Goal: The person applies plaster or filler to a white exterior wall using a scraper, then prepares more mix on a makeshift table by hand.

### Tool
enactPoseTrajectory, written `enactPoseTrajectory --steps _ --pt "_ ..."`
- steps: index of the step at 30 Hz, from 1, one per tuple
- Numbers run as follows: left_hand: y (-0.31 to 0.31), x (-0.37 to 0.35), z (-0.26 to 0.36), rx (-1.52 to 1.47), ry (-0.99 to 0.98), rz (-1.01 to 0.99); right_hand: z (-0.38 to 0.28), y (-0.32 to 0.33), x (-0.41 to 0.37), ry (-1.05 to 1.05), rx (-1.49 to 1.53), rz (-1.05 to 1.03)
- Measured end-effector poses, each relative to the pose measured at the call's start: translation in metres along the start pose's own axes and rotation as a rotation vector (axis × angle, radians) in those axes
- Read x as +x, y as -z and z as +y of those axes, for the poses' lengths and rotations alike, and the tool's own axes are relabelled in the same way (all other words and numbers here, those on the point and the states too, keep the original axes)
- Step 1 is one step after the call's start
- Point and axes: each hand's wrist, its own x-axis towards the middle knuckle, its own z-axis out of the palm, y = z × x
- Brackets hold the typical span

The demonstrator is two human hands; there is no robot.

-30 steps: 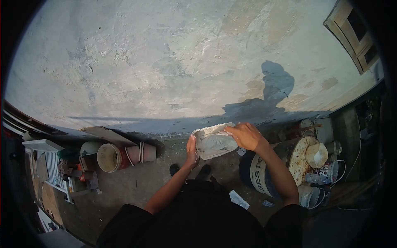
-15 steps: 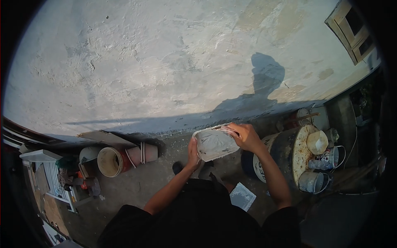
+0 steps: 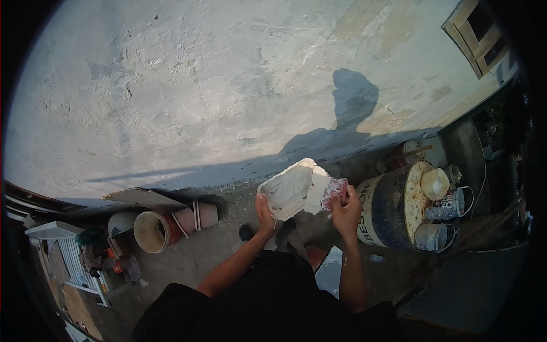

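My left hand (image 3: 265,216) grips the left side of a shallow rectangular tray (image 3: 277,176) coated with whitish filler. In my right hand (image 3: 347,214) is a putty knife (image 3: 317,190) with a red, filler-smeared handle. Its broad, white-coated blade lies at the right edge of the tray, overlapping it in this view. Both hands are in front of my body, low before a rough, patchily coated wall (image 3: 194,108).
On the right stands a large drum (image 3: 387,206) with small metal cans (image 3: 431,236) on its rusty top. Several buckets (image 3: 151,231) are at the left near the wall. A white panel (image 3: 329,273) lies near my legs, and a slatted white piece (image 3: 71,256) at far left.
My right hand has moved from the tray's upper right edge down and to the right, bringing the putty knife into clear view. The tray has tilted, its right end rising.
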Motion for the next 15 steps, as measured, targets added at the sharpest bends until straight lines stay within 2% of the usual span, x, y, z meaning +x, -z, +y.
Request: enactPoseTrajectory --steps 3,6,8,11,15 --pt "-0.006 -0.002 0.009 -0.054 -0.031 -0.025 0.013 -0.010 -0.013 -0.085 0.042 0.063" --pt "0.005 0.004 -0.007 0.123 -0.124 0.009 0.022 -0.017 -0.016 -0.154 0.180 0.089" --pt "0.009 0.004 -0.009 0.092 -0.059 -0.001 0.020 -0.018 -0.015 -0.185 0.335 0.081" --pt "0.010 0.006 -0.005 0.117 -0.068 -0.089 0.016 -0.014 -0.006 -0.112 0.095 0.018" --pt "0.006 0.002 -0.004 0.133 -0.088 -0.149 0.013 -0.015 0.007 -0.049 -0.017 -0.025"
